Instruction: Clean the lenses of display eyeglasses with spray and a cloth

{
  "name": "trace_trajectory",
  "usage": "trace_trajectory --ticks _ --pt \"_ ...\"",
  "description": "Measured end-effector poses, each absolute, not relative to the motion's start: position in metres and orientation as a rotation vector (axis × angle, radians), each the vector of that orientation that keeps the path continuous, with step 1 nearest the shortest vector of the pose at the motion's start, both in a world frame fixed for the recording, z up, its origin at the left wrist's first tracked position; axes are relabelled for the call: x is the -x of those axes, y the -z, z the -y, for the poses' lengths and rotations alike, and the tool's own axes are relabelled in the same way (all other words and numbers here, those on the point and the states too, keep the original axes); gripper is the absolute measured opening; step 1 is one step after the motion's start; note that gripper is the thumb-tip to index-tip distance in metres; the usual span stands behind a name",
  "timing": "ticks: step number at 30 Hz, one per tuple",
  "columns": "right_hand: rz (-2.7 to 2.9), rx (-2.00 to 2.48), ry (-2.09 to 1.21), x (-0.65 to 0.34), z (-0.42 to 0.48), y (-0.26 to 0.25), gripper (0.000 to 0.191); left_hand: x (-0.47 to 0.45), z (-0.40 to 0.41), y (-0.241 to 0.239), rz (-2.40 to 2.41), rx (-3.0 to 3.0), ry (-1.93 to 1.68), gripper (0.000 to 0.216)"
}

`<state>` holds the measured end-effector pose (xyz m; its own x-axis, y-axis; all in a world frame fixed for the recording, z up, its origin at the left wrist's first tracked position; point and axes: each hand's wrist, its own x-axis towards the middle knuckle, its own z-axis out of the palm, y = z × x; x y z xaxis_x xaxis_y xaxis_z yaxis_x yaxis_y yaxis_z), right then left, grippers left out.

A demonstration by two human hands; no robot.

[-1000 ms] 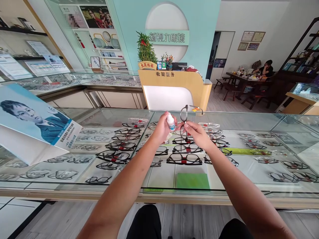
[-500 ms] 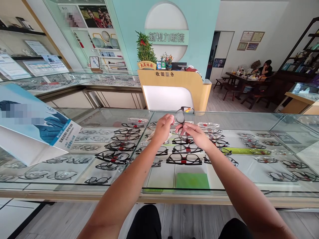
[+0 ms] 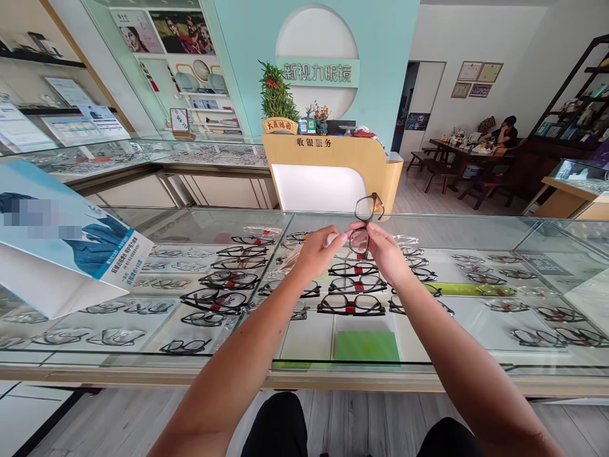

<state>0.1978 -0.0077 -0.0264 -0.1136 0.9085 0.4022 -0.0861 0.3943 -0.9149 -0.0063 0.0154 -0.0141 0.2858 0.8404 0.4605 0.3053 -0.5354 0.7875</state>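
Observation:
My right hand pinches a pair of dark-framed glasses by the bridge, holding them upright above the glass display counter. My left hand is closed around a small white bottle, mostly hidden by the fingers; its thumb reaches toward the lower lens. Both hands meet over the middle of the counter.
Rows of eyeglass frames lie inside the counter, with a green cloth near the front. A poster stand sits at the left. A yellow cashier desk is behind. A person sits at a far table.
The glasses have turned and shifted right and slightly up in my right hand. The white bottle, plainly visible a second ago, is now tucked into my left hand.

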Motion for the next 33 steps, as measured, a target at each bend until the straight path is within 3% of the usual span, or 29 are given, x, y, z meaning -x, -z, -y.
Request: trace_trajectory --ticks 10,14,17,24,28,33 --pt "1.379 0.740 -1.055 -0.198 0.009 0.026 0.052 0.037 -0.035 0.003 -1.127 -1.747 -1.366 0.053" --pt "1.319 0.743 -1.108 -0.199 0.010 0.026 0.052 0.070 -0.061 -0.001 -1.447 -1.543 -1.475 0.027" --pt "1.291 0.734 -1.148 -0.199 0.010 0.026 0.052 0.089 -0.075 0.000 -1.714 -1.593 -1.297 0.021" --pt "1.291 0.729 -1.142 -0.199 0.010 0.025 0.051 0.110 -0.077 0.006 -2.198 -1.778 -0.842 0.031" --pt "1.284 0.722 -1.156 -0.199 0.010 0.024 0.050 0.114 -0.075 0.007 -2.317 -1.762 -0.554 0.032" --pt "1.293 0.735 -1.142 -0.199 0.009 0.025 0.052 0.114 -0.075 0.005 -2.354 -1.710 -0.479 0.045"
